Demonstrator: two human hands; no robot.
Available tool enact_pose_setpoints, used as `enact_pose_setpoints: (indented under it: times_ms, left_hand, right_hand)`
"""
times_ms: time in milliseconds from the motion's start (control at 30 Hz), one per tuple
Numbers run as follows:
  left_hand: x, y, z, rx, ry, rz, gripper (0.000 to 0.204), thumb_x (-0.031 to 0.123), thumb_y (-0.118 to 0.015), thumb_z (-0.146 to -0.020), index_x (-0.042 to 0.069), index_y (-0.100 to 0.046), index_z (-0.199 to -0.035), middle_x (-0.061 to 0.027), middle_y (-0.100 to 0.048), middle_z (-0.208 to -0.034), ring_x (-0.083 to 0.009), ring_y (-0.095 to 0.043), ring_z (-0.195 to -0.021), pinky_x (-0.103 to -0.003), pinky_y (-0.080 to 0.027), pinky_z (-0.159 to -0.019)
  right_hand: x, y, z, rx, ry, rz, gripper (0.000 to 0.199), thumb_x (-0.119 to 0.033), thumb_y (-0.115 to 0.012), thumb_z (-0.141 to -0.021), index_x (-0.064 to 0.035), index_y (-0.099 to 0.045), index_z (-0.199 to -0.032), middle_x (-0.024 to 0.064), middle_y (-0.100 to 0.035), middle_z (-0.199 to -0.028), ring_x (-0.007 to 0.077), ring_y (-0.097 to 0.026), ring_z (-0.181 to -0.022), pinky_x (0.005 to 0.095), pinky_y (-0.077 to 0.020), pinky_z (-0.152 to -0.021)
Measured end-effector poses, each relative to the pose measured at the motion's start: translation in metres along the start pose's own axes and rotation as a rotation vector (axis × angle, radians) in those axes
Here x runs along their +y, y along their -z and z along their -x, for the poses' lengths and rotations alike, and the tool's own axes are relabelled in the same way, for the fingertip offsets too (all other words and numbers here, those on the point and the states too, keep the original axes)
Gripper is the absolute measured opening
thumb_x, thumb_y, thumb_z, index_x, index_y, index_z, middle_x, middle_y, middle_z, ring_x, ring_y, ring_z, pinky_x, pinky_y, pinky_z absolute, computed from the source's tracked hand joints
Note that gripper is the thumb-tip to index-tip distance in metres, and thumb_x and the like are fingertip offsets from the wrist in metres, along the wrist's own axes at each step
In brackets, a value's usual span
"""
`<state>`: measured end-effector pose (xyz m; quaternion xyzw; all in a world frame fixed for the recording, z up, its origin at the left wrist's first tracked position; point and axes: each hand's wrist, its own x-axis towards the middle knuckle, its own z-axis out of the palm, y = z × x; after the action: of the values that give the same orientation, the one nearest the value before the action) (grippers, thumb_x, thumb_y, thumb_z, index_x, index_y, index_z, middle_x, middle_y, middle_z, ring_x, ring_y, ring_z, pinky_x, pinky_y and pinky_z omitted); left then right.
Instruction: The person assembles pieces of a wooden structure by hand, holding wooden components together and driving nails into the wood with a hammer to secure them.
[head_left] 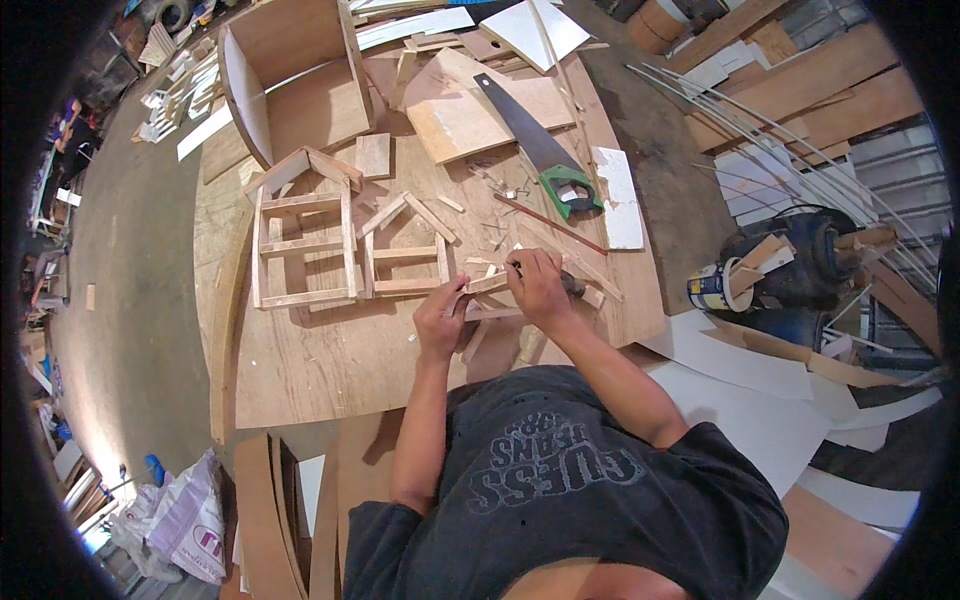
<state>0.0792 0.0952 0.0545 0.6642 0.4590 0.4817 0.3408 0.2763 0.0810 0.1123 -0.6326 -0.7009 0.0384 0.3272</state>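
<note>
Near the table's front edge my left hand (440, 318) is closed on a thin wooden strip (488, 284), part of a small group of light strips. Just to its right, my right hand (540, 290) is curled over the strip's other end. Something small and dark shows at its fingertips, too hidden to name. A dark, rounded object (573, 285) lies against the far side of that hand. Left of my hands stand two small house-shaped wooden frames, a larger one (303, 247) with crossbars and a smaller one (408, 254).
A green-handled handsaw (530, 130) lies on boards at the back. A reddish-brown rod (550, 222), loose nails (515, 190) and a white board (620, 200) are nearby. A large curved plywood box (310, 100) stands at back left. Right of the table is a bucket (715, 287) of offcuts.
</note>
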Motion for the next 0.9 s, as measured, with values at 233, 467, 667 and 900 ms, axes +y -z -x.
enact_pose_setpoints:
  times_ms: [233, 467, 667, 900]
  left_hand:
    - [0.001, 0.003, -0.001, 0.013, -0.032, 0.044, 0.046, -0.006, -0.081, -0.076, 0.007, -0.074, -0.120, -0.0109, -0.078, -0.109, -0.0255, -0.076, -0.100, -0.035, -0.060, -0.087]
    - [-0.001, 0.003, 0.003, 0.016, -0.019, 0.064, 0.045, -0.006, -0.082, -0.076, 0.008, -0.075, -0.119, -0.0110, -0.078, -0.108, -0.0249, -0.076, -0.098, -0.035, -0.061, -0.086]
    - [-0.003, 0.003, 0.005, 0.033, 0.006, 0.097, 0.041, -0.003, -0.082, -0.078, 0.006, -0.075, -0.118, -0.0114, -0.078, -0.109, -0.0239, -0.076, -0.100, -0.034, -0.060, -0.088]
    - [-0.003, -0.002, 0.011, 0.051, 0.094, 0.167, 0.035, 0.000, -0.084, -0.078, 0.006, -0.077, -0.113, -0.0124, -0.078, -0.107, -0.0258, -0.076, -0.100, -0.035, -0.060, -0.087]
  right_hand:
    - [-0.001, 0.001, 0.001, -0.036, 0.018, 0.035, 0.013, -0.014, -0.067, -0.093, -0.0097, -0.062, -0.103, 0.0056, -0.066, -0.092, 0.0259, -0.062, -0.091, 0.0430, -0.0384, -0.088]
    - [-0.004, 0.000, 0.001, -0.039, 0.020, 0.049, 0.013, -0.015, -0.068, -0.093, -0.0099, -0.062, -0.103, 0.0056, -0.065, -0.093, 0.0257, -0.062, -0.092, 0.0429, -0.0386, -0.090]
    - [-0.005, 0.003, -0.003, -0.093, -0.005, 0.075, 0.015, -0.015, -0.068, -0.092, -0.0091, -0.062, -0.104, 0.0072, -0.066, -0.095, 0.0267, -0.061, -0.094, 0.0432, -0.0385, -0.091]
    - [-0.005, 0.005, -0.005, -0.119, -0.010, 0.058, 0.014, -0.015, -0.067, -0.092, -0.0089, -0.062, -0.104, 0.0075, -0.066, -0.095, 0.0278, -0.061, -0.094, 0.0439, -0.0383, -0.091]
